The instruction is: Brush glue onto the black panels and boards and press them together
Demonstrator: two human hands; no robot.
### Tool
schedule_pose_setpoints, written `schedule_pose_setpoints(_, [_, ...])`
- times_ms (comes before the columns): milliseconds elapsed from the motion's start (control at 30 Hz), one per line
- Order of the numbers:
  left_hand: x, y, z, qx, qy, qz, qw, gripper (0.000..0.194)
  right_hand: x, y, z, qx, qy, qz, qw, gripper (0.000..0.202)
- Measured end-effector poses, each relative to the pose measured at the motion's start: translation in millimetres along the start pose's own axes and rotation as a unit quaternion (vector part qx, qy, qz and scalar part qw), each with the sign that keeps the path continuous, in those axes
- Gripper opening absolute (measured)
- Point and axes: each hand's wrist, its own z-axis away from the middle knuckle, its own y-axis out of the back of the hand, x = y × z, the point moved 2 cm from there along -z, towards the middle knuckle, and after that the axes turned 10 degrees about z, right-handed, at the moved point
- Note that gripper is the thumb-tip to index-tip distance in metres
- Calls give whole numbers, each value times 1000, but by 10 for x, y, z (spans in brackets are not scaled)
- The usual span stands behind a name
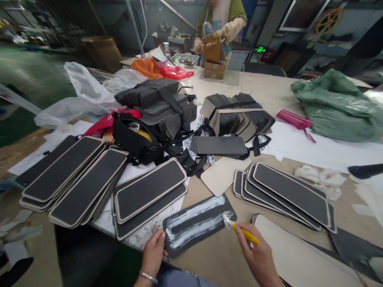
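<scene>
My left hand (154,250) pinches the left end of a dark grey rounded panel (197,224) lying on brown paper at the table's front edge. White glue streaks run along the panel's length, with dark bare strips between them. In my right hand (257,251) is a glue brush (248,234) with a yellow handle. Its white-coated bristles touch the panel near the right end. Just behind the panel lies a beige board (225,174). To its right is a fanned stack of dark panels with pale borders (290,191).
More bordered panels (149,190) lie in stacks at the left. Strapped bundles of dark pieces (239,115) stand behind, beside a black bag (134,139). A beige sheet (299,251) lies at front right, a green plastic sack (341,105) farther back. Across the table, a person handles a tan handbag (212,48).
</scene>
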Motion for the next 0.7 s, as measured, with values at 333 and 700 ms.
schedule_pose_setpoints(333, [65,103,39,17,27,4,999,62,-151,-180,-140,-87,67,-31,993,18])
schedule_pose_setpoints(700, [-51,200,-20,33,14,-4,999,65,-111,-166,-146,-112,142,21,983,20])
